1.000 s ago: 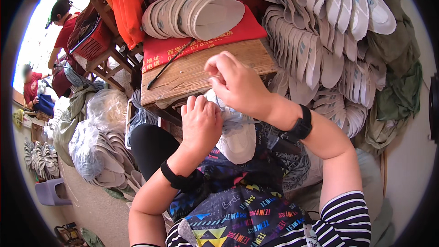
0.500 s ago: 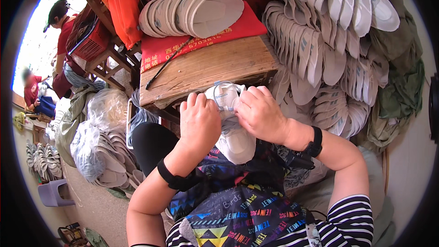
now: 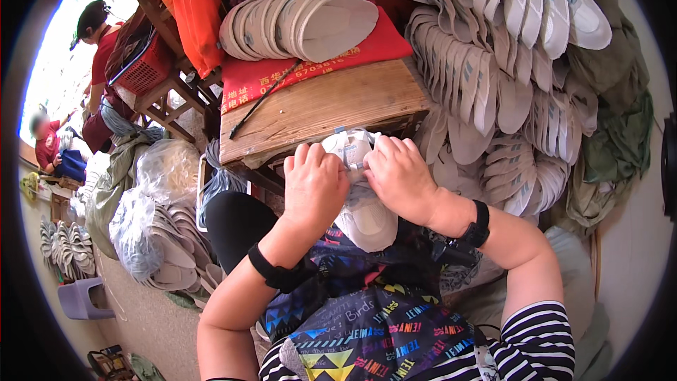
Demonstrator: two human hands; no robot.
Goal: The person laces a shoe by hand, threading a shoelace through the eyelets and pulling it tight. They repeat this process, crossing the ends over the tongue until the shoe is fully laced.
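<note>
A white sneaker upper (image 3: 368, 226) is in front of me at the table's near edge, toe toward me and tongue at the far end. My left hand (image 3: 315, 183) is closed at its left side, fingers curled over the lacing area. On the opposite side my right hand (image 3: 400, 180) is closed too, thumb and fingertips pinching by the eyelets. Greyish-blue lace shows faintly between the hands; which strand each one grips is hidden by the fingers. The wooden table (image 3: 317, 116) lies just beyond, bearing a row of nested pale uppers (image 3: 338, 28) on a red cloth (image 3: 384, 46).
A thin black rod (image 3: 262, 102) lies across the tabletop. Tall stacks of pale uppers (image 3: 451, 63) rise at right. Hanks of blue-grey laces (image 3: 222, 180) and plastic-bagged uppers (image 3: 137, 236) are at left, near a purple stool (image 3: 84, 298). Two people (image 3: 99, 63) sit farther back.
My right hand has shifted slightly left, closer to my left hand. The grey lace loop that arched over the tongue no longer shows. The whole view has moved a little.
</note>
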